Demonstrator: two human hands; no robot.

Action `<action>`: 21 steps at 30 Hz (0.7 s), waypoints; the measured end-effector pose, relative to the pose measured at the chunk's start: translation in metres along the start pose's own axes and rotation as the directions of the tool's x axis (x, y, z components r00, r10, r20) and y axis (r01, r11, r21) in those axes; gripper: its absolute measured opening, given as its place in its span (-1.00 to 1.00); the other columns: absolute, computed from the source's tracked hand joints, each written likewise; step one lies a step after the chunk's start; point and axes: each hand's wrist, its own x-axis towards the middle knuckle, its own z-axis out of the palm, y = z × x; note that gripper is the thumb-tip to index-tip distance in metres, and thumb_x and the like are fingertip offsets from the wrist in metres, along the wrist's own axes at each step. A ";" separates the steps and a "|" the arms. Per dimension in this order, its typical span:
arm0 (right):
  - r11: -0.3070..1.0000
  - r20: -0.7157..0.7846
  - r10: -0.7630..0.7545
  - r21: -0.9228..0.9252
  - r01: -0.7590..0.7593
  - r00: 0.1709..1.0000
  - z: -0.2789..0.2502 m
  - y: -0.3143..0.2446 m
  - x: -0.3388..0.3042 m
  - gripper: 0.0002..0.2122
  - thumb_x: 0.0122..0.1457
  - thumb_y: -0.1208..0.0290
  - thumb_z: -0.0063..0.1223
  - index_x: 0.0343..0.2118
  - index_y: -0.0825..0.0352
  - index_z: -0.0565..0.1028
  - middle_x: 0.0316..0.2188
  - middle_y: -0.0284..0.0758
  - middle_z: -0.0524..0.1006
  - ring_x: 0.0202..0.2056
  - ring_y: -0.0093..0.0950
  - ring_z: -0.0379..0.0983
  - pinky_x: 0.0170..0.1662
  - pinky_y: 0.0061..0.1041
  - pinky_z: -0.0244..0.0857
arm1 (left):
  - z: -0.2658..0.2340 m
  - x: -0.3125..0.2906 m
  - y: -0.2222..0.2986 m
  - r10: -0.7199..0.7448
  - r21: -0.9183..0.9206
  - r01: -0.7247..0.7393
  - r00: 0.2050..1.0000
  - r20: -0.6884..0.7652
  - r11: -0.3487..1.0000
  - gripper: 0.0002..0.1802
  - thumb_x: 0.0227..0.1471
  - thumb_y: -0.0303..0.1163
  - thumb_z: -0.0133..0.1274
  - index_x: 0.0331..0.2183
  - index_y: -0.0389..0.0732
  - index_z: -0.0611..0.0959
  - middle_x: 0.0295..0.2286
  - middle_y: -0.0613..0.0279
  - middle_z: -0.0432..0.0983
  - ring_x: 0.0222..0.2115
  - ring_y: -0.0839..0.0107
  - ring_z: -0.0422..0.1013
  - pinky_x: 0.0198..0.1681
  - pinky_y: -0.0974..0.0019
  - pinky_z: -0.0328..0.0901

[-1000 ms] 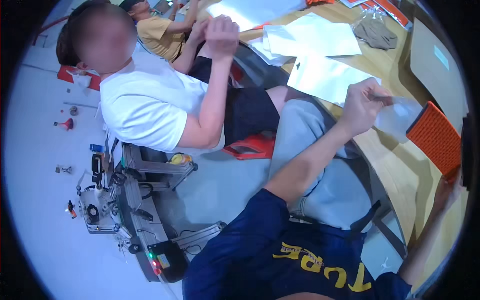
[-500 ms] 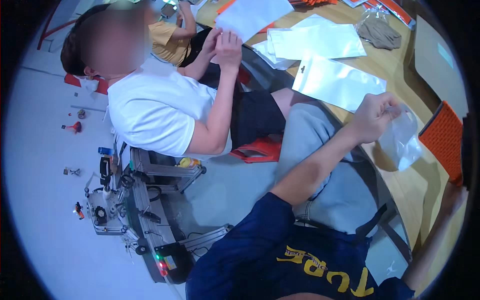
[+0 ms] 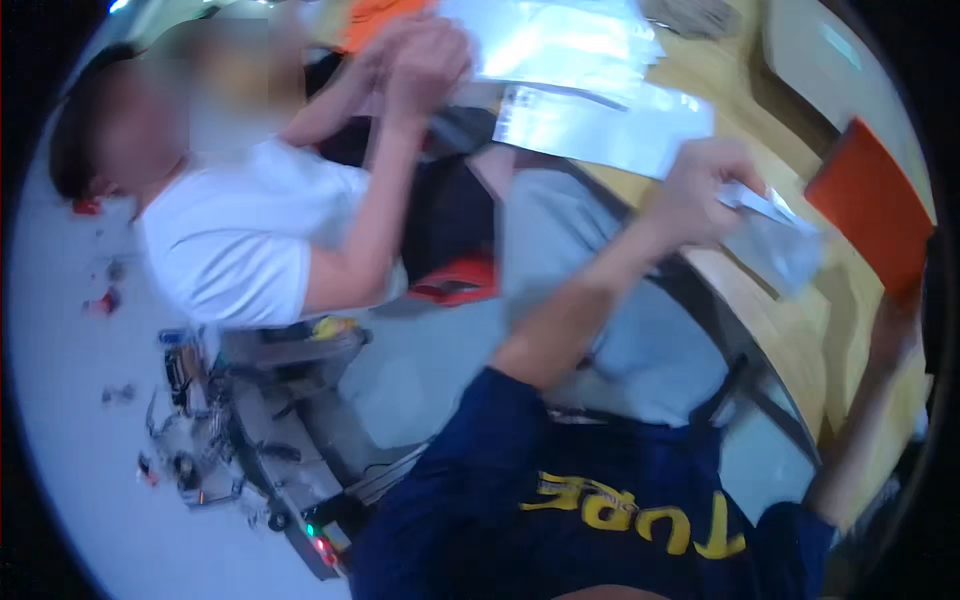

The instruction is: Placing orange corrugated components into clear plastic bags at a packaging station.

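Pinched in the fingers of my left hand [image 3: 705, 190] is a see-through plastic bag [image 3: 775, 250], limp and blurred, hanging over the wooden table. Near the right rim, my right hand [image 3: 903, 312] grips the lower end of a flat orange piece [image 3: 868, 205], which stands tilted up; its surface looked ribbed a moment ago. The fingers of that hand are partly lost in the dark rim. Just beyond my left hand lies a white, shiny flat pouch [image 3: 610, 125] on the table. More such pouches [image 3: 560, 40] are heaped behind it.
An open cardboard box [image 3: 835, 60] stands at the far right of the table [image 3: 745, 120]. A brownish bundle [image 3: 695, 15] lies at the back. To my left sits a co-worker in a white T-shirt [image 3: 250, 230], both hands raised at the table edge. Equipment on a metal frame [image 3: 270, 430] stands lower left.
The whole view has shifted, with things sliding left and up. The bag in my left hand has swung and folded. The orange piece stands higher and more face-on. The co-worker's white sheet no longer shows.
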 end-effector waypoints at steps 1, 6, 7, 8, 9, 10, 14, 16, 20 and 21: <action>0.997 -0.014 -0.020 -0.073 0.019 1.000 -0.068 -0.008 -0.001 -0.65 0.38 0.35 0.04 0.19 0.23 0.44 0.11 -0.25 0.52 0.10 -0.40 0.48 0.11 -0.32 0.42 | -0.001 -0.005 -0.005 0.062 0.032 -0.061 0.998 -0.022 0.998 -0.75 -0.34 -0.70 0.29 -0.48 -0.22 0.71 -0.49 0.32 0.55 -0.50 0.48 0.37 -0.34 0.44 0.30; 0.996 0.140 -0.049 -0.071 0.059 0.989 -0.155 -0.061 -0.002 -0.77 0.39 0.38 0.02 0.04 0.27 0.50 0.02 -0.26 0.57 -0.01 -0.45 0.55 0.06 -0.39 0.44 | 0.000 -0.002 0.017 -0.120 -0.033 0.122 0.991 0.053 0.992 -0.81 -0.09 -0.50 0.43 -0.49 -0.21 0.67 -0.58 0.31 0.60 -0.64 0.57 0.48 -0.59 0.61 0.35; 0.990 0.133 -0.054 -0.121 0.070 0.990 -0.152 -0.062 -0.003 -0.77 0.39 0.38 0.02 0.04 0.27 0.50 0.02 -0.26 0.57 -0.01 -0.45 0.55 0.06 -0.39 0.44 | 0.000 0.000 0.018 -0.144 -0.038 0.149 0.983 0.111 0.988 -0.79 -0.11 -0.49 0.44 -0.46 -0.24 0.67 -0.57 0.28 0.60 -0.63 0.58 0.47 -0.57 0.59 0.34; 0.988 0.180 -0.078 -0.120 0.100 0.981 -0.152 -0.063 -0.003 -0.76 0.40 0.37 -0.01 0.05 0.30 0.50 0.02 -0.24 0.58 0.01 -0.41 0.55 0.09 -0.39 0.44 | 0.003 0.001 0.023 -0.198 -0.004 0.201 0.969 0.147 0.980 -0.77 -0.13 -0.45 0.45 -0.47 -0.26 0.67 -0.56 0.22 0.62 -0.62 0.54 0.50 -0.57 0.57 0.36; 0.986 0.224 -0.097 -0.112 0.125 0.970 -0.156 -0.065 -0.003 -0.75 0.42 0.36 -0.03 0.06 0.33 0.49 0.01 -0.21 0.58 0.03 -0.36 0.56 0.11 -0.40 0.45 | 0.006 0.003 0.023 -0.256 0.039 0.253 0.949 0.184 0.967 -0.74 -0.14 -0.41 0.46 -0.47 -0.28 0.66 -0.54 0.16 0.63 -0.61 0.49 0.54 -0.57 0.55 0.38; 0.983 0.226 -0.093 -0.132 0.125 0.970 -0.152 -0.069 -0.002 -0.75 0.42 0.36 -0.03 0.06 0.33 0.49 0.01 -0.21 0.58 0.03 -0.36 0.56 0.11 -0.40 0.45 | 0.005 0.004 0.028 -0.252 0.020 0.253 0.950 0.183 0.967 -0.74 -0.14 -0.41 0.46 -0.47 -0.28 0.66 -0.54 0.16 0.63 -0.61 0.49 0.54 -0.57 0.55 0.38; 0.906 0.238 -0.174 -0.342 0.250 0.955 -0.147 -0.071 0.004 -0.74 0.41 0.32 -0.02 0.04 0.32 0.50 -0.03 -0.19 0.59 -0.03 -0.34 0.59 0.03 -0.43 0.50 | 0.003 0.003 0.037 -0.332 0.133 0.304 0.875 0.353 0.943 -0.71 -0.12 -0.37 0.43 -0.39 -0.33 0.69 -0.53 0.13 0.63 -0.61 0.47 0.53 -0.54 0.52 0.39; 0.848 0.252 -0.215 -0.431 0.309 0.943 -0.145 -0.073 0.008 -0.74 0.41 0.30 -0.01 0.04 0.31 0.50 -0.04 -0.17 0.60 -0.06 -0.32 0.61 -0.02 -0.44 0.53 | 0.006 0.005 0.039 -0.339 0.145 0.307 0.869 0.359 0.941 -0.71 -0.12 -0.37 0.43 -0.39 -0.34 0.69 -0.52 0.13 0.63 -0.60 0.47 0.52 -0.54 0.52 0.39; 0.742 0.283 -0.266 -0.550 0.383 0.922 -0.146 -0.075 0.011 -0.74 0.41 0.28 0.00 0.03 0.31 0.50 -0.07 -0.15 0.61 -0.10 -0.30 0.63 -0.08 -0.46 0.57 | 0.008 0.003 0.040 -0.358 0.208 0.299 0.855 0.374 0.931 -0.70 -0.10 -0.36 0.42 -0.37 -0.35 0.69 -0.52 0.13 0.63 -0.60 0.47 0.51 -0.54 0.53 0.36; 0.765 0.276 -0.269 -0.520 0.379 0.923 -0.148 -0.074 0.013 -0.73 0.40 0.27 0.01 0.03 0.31 0.51 -0.07 -0.15 0.61 -0.09 -0.30 0.63 -0.08 -0.45 0.57 | 0.008 0.002 0.039 -0.364 0.205 0.307 0.857 0.364 0.929 -0.69 -0.09 -0.35 0.41 -0.36 -0.36 0.69 -0.52 0.13 0.63 -0.60 0.47 0.50 -0.54 0.53 0.35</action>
